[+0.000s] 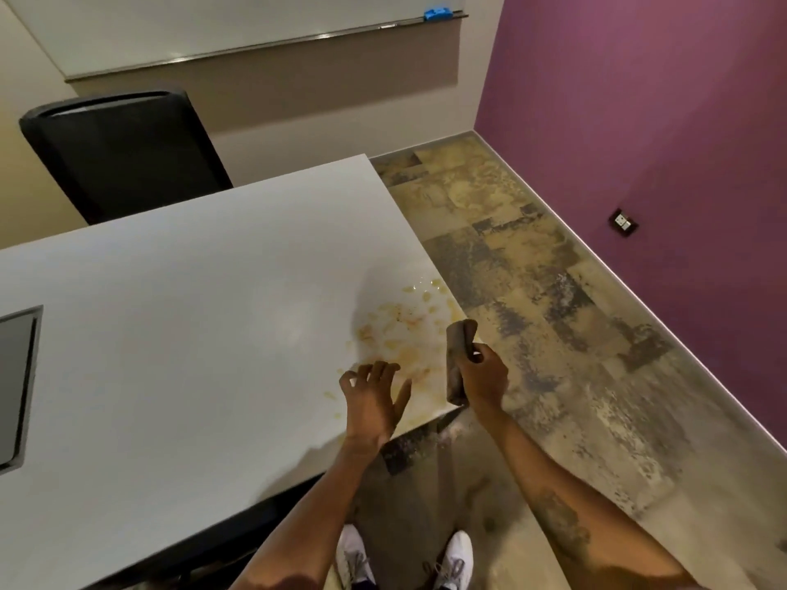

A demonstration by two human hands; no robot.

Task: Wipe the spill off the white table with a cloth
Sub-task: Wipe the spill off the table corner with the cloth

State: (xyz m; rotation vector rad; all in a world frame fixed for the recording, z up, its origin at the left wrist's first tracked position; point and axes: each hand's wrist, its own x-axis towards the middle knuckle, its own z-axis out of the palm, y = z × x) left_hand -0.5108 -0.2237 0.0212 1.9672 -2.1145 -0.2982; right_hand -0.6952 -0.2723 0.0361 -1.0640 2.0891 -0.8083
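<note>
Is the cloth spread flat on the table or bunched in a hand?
Bunched: the right hand grips the cloth upright above the table.

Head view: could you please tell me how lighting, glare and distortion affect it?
Head view: dim, warm light; soft sheen on the white table near the spill; a shadow falls across it; wide-angle lens bows the whiteboard ledge and table edges.

- No legible text, labels, brands or numbers anywhere in view.
- Whiteboard on the far wall: blank, nothing written.
- Desk surface: no markings or signs.
</note>
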